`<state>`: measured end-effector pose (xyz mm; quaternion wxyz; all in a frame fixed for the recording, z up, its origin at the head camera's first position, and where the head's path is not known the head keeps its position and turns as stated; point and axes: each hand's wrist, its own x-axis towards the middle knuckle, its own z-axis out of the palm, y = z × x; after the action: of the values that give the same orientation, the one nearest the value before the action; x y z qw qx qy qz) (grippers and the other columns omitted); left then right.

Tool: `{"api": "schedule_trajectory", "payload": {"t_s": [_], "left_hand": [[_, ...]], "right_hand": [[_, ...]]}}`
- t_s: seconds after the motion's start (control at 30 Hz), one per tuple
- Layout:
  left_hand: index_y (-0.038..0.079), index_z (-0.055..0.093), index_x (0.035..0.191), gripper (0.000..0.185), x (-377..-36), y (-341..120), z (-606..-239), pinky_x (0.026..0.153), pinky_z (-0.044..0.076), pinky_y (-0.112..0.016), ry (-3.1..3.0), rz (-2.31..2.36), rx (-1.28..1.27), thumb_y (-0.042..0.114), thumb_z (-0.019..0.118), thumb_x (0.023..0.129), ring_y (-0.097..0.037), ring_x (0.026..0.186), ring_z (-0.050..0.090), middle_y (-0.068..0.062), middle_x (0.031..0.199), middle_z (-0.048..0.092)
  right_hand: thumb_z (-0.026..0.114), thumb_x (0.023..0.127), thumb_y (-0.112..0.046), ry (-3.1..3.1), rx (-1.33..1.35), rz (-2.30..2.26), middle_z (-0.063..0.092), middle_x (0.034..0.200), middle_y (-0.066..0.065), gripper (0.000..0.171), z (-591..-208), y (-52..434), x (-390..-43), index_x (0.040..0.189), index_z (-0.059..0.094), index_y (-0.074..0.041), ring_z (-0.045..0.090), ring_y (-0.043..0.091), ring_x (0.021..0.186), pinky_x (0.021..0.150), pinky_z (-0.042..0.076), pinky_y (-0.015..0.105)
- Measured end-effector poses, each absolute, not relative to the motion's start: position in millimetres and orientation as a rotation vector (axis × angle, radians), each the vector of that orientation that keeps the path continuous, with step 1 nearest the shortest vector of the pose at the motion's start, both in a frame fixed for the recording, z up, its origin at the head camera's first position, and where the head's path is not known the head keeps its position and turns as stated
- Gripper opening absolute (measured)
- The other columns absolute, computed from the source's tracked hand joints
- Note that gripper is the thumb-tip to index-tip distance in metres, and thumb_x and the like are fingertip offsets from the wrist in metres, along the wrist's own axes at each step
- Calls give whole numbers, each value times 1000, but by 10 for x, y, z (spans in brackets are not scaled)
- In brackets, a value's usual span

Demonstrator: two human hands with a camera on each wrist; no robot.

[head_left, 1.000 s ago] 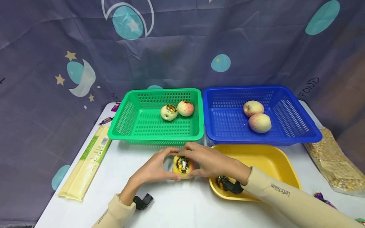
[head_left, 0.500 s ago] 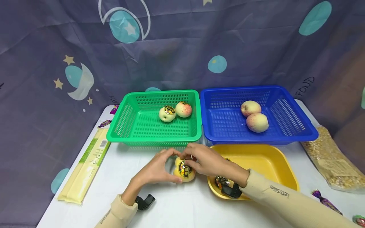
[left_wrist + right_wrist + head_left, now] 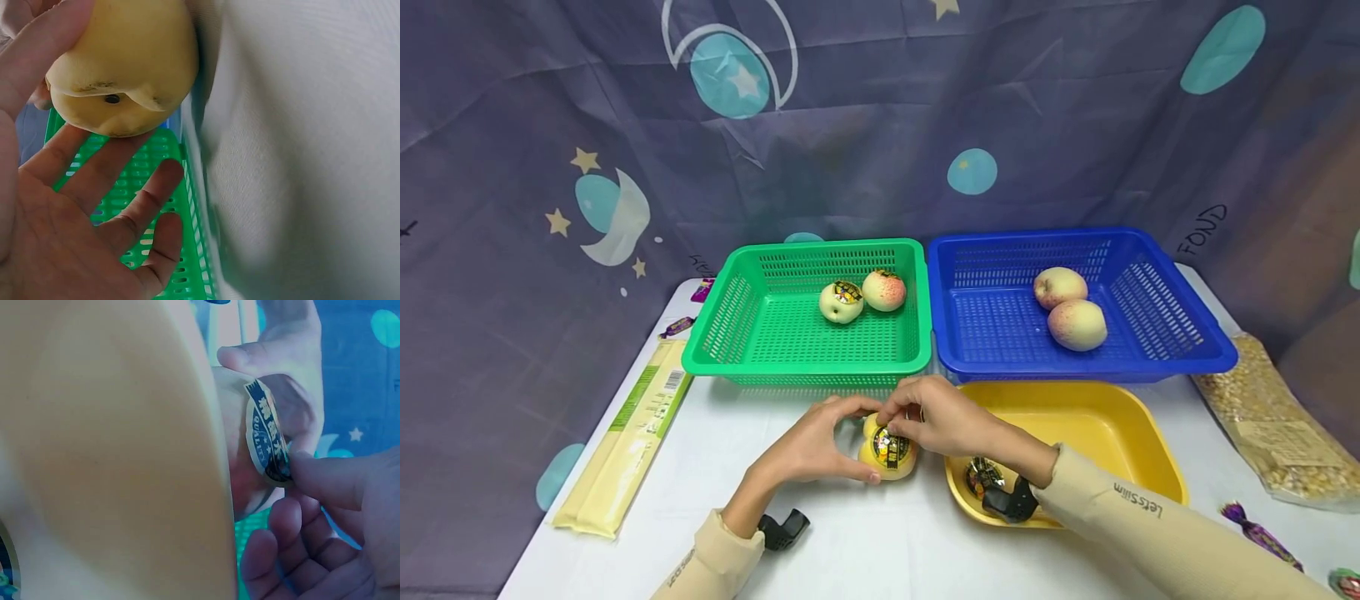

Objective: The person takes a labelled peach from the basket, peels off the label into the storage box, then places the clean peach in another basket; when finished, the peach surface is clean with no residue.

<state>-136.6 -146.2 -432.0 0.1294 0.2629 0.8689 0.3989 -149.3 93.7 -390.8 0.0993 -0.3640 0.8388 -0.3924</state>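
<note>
A yellow apple (image 3: 887, 457) sits on the white table (image 3: 865, 550) just in front of the green basket (image 3: 808, 362). My left hand (image 3: 811, 446) cups it from the left, thumb and fingers curled round it; the left wrist view shows the apple (image 3: 125, 62) against my thumb. My right hand (image 3: 934, 417) reaches over from the right and pinches the dark round sticker (image 3: 887, 443) on the apple's top. In the right wrist view the sticker (image 3: 267, 434) stands edge-on, partly lifted, with my fingertips (image 3: 325, 481) on its lower edge.
The green basket holds two stickered apples (image 3: 841, 301). The blue basket (image 3: 1078, 362) holds two bare apples (image 3: 1077, 324). A yellow tray (image 3: 1097, 425) with a sticker (image 3: 981, 475) lies under my right forearm. A long noodle pack (image 3: 625, 437) lies left, a bag of kernels (image 3: 1270, 417) right.
My right hand, spread over the apple a second ago, has drawn its fingertips in onto the sticker. The left hand and the apple have barely moved.
</note>
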Motion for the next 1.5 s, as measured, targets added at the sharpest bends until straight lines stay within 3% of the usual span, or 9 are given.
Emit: {"api": "schedule_trajectory", "payload": {"t_s": [0.3,0.73,0.97,1.13,1.37,1.5], "left_hand": [[33,63,132,76,-1407,-1435,-4331,106,45,-51,2489,1167,792,39,97,63,-24,122,59,17,129,65],[34,63,131,76,-1422,-1427,-4277,107,44,-49,2481,1136,748,40,97,63,-16,121,59,16,127,66],[32,64,131,75,-1436,-1439,-4259,108,44,-49,2467,1146,758,38,97,63,-14,120,62,13,126,67],[33,63,130,75,-1455,-1446,-4253,108,44,-50,2459,1145,765,38,97,63,-13,119,62,14,125,67],[33,63,130,74,-1481,-1464,-4249,107,46,-49,2432,1162,776,38,97,64,-13,118,63,14,125,67],[33,62,130,74,-1489,-1477,-4245,107,46,-47,2424,1160,768,37,97,64,-12,117,63,14,125,67]], "right_hand": [[74,91,-5,2455,-1111,-1187,69,90,-4,10,-3920,999,-1473,91,75,-16,54,2,76,66,51,21],[65,97,-2,2422,-1225,-1348,68,87,-2,12,-3840,1188,-1442,93,66,-13,58,5,77,67,54,25],[62,100,-5,2396,-1067,-1378,66,88,-2,9,-3781,1520,-1419,97,64,-13,61,10,79,70,53,26],[62,100,-4,2438,-997,-1315,69,89,-4,13,-3764,1834,-1405,108,69,-10,60,7,78,70,53,24],[57,100,0,2448,-981,-1217,75,108,4,21,-3845,2276,-1365,114,72,-7,61,3,86,73,53,23],[60,99,0,2480,-910,-1129,74,109,3,21,-3897,2472,-1350,115,71,-8,56,1,81,69,50,22]]}}
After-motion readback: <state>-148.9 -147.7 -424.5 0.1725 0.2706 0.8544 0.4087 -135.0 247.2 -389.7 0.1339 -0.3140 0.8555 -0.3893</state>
